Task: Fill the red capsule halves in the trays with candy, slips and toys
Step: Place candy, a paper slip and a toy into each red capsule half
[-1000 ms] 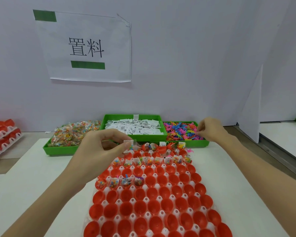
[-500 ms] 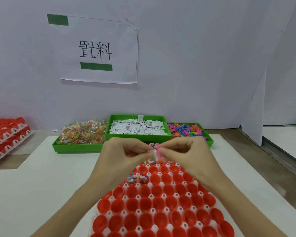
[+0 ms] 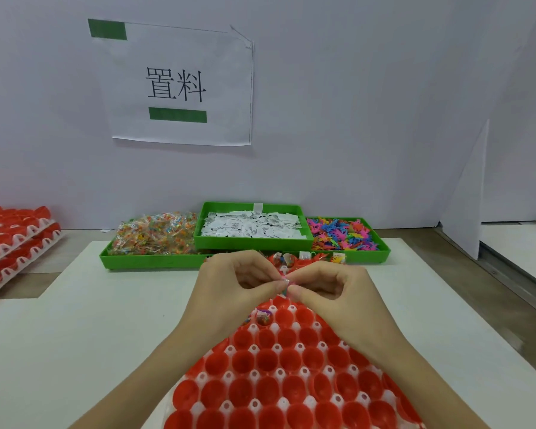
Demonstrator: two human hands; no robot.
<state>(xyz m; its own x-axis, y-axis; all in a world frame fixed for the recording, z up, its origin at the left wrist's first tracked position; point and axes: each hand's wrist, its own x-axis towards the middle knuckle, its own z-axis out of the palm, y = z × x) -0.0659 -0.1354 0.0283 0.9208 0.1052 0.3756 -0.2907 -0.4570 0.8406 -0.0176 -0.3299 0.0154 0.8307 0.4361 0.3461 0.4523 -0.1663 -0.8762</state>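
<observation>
A white tray [image 3: 254, 374] of red capsule halves [image 3: 268, 386] lies on the table in front of me. Its far rows hold candy, slips and toys; one filled half [image 3: 263, 317] shows just below my hands, and the near rows are bare red cups. My left hand [image 3: 232, 289] and my right hand [image 3: 334, 289] meet fingertip to fingertip above the tray's middle. Between them they pinch a small bundle [image 3: 287, 284] of a white slip with a pink toy. Most of the bundle is hidden by my fingers.
Three green bins stand at the back: wrapped candy [image 3: 155, 233], white slips [image 3: 251, 227], coloured toys [image 3: 344, 233]. Stacked trays of red capsule halves [image 3: 13, 239] sit at the far left. A white divider [image 3: 464, 193] stands at the right, and a paper sign [image 3: 180, 85] hangs on the wall.
A second ago my right hand was at the toy bin and my left held a slip. Both hands came together over the tray and still pinch the bundle there.
</observation>
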